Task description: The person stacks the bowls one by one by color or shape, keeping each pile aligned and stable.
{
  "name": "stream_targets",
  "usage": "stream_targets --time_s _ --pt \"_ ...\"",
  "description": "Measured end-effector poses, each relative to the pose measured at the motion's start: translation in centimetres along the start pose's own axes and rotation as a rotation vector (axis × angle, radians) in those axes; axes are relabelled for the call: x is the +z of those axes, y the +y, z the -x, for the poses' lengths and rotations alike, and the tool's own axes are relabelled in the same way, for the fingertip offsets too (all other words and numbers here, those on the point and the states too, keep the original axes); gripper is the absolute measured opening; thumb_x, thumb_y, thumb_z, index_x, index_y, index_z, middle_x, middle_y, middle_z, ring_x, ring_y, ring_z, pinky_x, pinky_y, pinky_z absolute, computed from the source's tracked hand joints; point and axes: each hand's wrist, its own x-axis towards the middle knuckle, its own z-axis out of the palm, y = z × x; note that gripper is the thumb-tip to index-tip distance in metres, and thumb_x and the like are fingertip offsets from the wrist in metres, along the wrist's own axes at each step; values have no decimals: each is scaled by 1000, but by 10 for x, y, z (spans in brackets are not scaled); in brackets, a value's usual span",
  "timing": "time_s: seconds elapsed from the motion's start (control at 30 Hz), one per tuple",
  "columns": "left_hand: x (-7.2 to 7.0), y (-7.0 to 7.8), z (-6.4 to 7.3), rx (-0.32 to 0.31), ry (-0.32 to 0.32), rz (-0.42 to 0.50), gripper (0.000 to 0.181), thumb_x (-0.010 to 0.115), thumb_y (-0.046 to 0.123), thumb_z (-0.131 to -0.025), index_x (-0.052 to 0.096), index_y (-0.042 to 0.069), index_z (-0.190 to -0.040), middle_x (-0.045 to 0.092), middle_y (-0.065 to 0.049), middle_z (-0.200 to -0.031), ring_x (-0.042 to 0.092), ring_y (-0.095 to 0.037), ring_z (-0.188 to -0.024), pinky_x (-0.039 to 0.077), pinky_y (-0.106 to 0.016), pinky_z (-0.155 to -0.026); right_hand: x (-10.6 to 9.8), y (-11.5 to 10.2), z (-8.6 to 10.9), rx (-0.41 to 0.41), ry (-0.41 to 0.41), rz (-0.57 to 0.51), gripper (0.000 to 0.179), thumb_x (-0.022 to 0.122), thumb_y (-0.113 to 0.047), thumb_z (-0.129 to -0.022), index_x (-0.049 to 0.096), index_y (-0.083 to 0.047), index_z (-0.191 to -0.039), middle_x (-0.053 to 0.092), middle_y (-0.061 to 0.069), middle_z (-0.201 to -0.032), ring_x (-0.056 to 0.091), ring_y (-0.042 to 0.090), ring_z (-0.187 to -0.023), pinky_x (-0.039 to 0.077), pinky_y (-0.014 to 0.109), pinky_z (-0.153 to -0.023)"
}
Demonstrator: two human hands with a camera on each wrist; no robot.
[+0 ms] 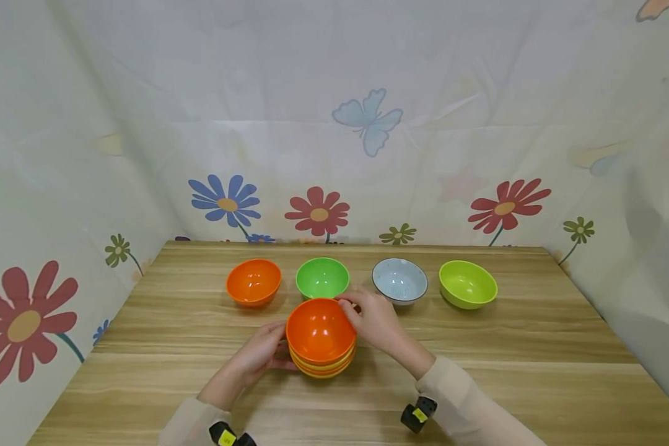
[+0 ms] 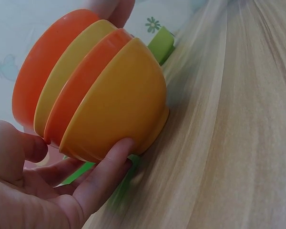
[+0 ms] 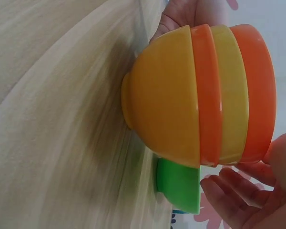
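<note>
**A stack of bowls (image 1: 321, 339), held from both sides**

A flower-printed cloth (image 1: 279, 74) backs the scene. On the wooden table (image 1: 479, 384), the stack is in the near middle, in front of a row of four single bowls: orange (image 1: 253, 283), green (image 1: 322, 279), grey-blue (image 1: 399, 282) and lime (image 1: 467, 285).

The left hand (image 1: 262, 354) grips the stack's side, its fingers curled around the lowest yellow bowl (image 2: 119, 105). The right hand (image 1: 375, 317) pinches the rim of the top orange bowl (image 1: 314, 325).

The step in hand looks like adding or separating that top bowl; which one, I cannot tell. Taking it off would call for a straight lift while the left hand steadies the rest; settling it, a level downward press.

The stack overlaps the green bowl's lower edge in the head view. Whether the stack's foot rests fully on the table is hard to make out. Smallest of all, the black device on the left wrist (image 1: 231, 435) is cut off by the bottom edge.
</note>
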Motion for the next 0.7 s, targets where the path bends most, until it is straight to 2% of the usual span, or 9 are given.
stream_targets --time_s 0.27,0.43,0.7 --pt "0 -1 0 5 -3 3 54 33 36 -100 38 -3 -137 53 -21 -126 62 -22 -95 55 -44 -76 -1 5 5 19 -8 -90 25 51 -16 -94 64 -9 -115 66 5 -106 63 17 -92 54 33 -77" --pt "0 -1 0 5 0 3 53 33 35 -100 38 -3 -137 54 -20 -126 62 -21 -95 55 -43 -75 -4 8 9 70 -55 -184 31 46 -21 -97 58 -10 -123 62 5 -116 59 20 -106 51 38 -88" --pt "1 1 1 2 3 3 52 32 33 -100 37 -3 -137 53 -21 -127 62 -21 -95 55 -44 -76 1 17 18 175 -146 -317 40 34 -33 -100 50 -16 -133 55 5 -128 53 24 -115 44 44 -96"
